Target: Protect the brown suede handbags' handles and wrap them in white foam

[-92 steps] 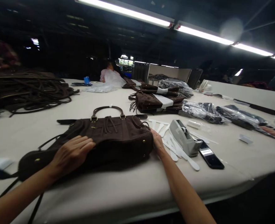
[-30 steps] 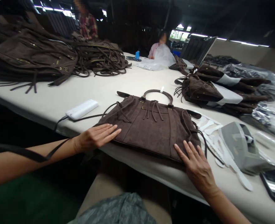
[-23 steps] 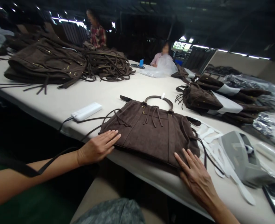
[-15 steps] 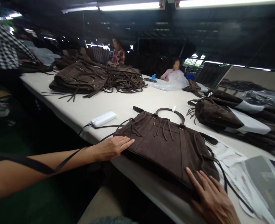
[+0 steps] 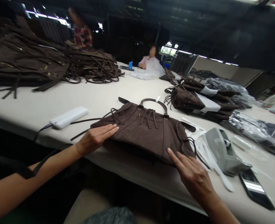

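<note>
Dark hall (image 5: 128, 28) behind pale counter (image 5: 137, 90). Brown bags (image 5: 18, 62) heaped at left. Brown handbag (image 5: 144, 133) at near edge, handle pointing away. Grip: left hand (image 5: 94, 138) on near left corner, right hand (image 5: 193, 172) near right corner; fingers extended, thumbs hidden, closure beneath: cannot tell. Right of handbag: grey tape dispenser (image 5: 221, 152), then phone (image 5: 256, 188).

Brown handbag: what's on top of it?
The left hand and right hand rest on the near side of the brown handbag. Thin ties lie across its upper middle. The surface beneath the hands is covered, so can't be seen.
</note>
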The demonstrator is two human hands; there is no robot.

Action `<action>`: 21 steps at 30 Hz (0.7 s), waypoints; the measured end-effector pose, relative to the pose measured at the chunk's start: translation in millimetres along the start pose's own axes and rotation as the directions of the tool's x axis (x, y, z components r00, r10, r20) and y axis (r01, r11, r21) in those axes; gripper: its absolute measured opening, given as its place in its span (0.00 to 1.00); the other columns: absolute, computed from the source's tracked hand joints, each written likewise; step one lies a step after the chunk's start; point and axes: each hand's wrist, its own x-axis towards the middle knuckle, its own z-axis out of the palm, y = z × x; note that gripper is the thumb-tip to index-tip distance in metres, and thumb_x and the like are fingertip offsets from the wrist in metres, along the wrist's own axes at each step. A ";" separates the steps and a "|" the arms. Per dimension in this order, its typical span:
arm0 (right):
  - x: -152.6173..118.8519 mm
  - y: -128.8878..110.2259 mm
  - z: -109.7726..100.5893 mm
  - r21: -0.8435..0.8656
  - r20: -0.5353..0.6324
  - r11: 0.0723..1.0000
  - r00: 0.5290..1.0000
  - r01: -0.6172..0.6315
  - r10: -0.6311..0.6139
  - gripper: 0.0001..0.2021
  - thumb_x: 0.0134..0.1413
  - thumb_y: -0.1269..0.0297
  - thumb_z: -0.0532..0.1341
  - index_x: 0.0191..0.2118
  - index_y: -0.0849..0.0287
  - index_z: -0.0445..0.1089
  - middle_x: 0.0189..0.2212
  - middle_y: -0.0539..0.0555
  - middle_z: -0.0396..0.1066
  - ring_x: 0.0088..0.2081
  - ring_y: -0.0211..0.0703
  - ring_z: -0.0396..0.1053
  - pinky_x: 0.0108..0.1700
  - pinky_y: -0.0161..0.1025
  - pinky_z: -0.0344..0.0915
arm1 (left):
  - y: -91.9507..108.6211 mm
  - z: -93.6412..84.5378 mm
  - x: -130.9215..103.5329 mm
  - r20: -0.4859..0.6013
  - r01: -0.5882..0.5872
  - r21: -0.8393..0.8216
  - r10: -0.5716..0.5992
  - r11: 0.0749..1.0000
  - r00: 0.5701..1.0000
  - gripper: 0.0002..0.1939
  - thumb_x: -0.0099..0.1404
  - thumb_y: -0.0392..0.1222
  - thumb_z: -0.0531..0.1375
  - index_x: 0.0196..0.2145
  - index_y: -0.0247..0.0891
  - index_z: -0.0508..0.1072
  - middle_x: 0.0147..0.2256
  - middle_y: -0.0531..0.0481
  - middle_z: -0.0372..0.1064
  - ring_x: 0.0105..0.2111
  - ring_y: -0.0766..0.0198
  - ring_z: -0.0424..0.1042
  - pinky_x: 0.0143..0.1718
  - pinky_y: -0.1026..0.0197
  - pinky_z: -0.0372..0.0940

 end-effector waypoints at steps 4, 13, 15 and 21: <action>-15.5 -13.9 4.6 0.037 0.010 0.999 1.000 0.007 -0.007 0.28 0.61 0.81 0.47 0.66 0.61 0.55 0.47 0.64 0.72 0.45 0.45 0.70 0.47 0.42 0.65 | 10.5 0.6 -10.3 0.067 0.038 -0.135 -0.029 0.990 0.997 0.35 0.61 0.22 0.43 0.65 0.40 0.57 0.58 0.47 0.65 0.60 0.61 0.63 0.60 0.53 0.62; -20.2 -23.9 8.6 0.011 0.114 0.994 0.988 -0.110 0.108 0.27 0.61 0.78 0.51 0.64 0.56 0.60 0.49 0.63 0.71 0.47 0.46 0.71 0.47 0.42 0.66 | 34.9 -17.3 41.1 0.373 -0.087 -0.077 0.110 0.993 0.921 0.44 0.55 0.19 0.46 0.68 0.42 0.46 0.67 0.45 0.45 0.67 0.52 0.45 0.64 0.43 0.49; -17.8 -29.9 4.5 0.030 0.133 0.985 0.977 -0.172 0.167 0.28 0.59 0.77 0.54 0.64 0.55 0.60 0.51 0.63 0.70 0.49 0.47 0.70 0.51 0.46 0.65 | 36.2 -14.9 42.3 0.389 -0.114 -0.067 0.132 0.991 0.912 0.44 0.57 0.19 0.46 0.68 0.44 0.46 0.67 0.47 0.45 0.66 0.52 0.48 0.62 0.46 0.54; 14.3 -46.2 -5.9 0.041 0.127 0.978 0.972 -0.204 0.197 0.33 0.57 0.76 0.57 0.68 0.56 0.51 0.66 0.64 0.51 0.65 0.60 0.50 0.62 0.67 0.47 | 26.5 -1.3 24.6 0.292 -0.224 -0.058 0.232 0.973 0.928 0.33 0.68 0.27 0.46 0.66 0.52 0.51 0.63 0.53 0.56 0.57 0.56 0.66 0.57 0.56 0.62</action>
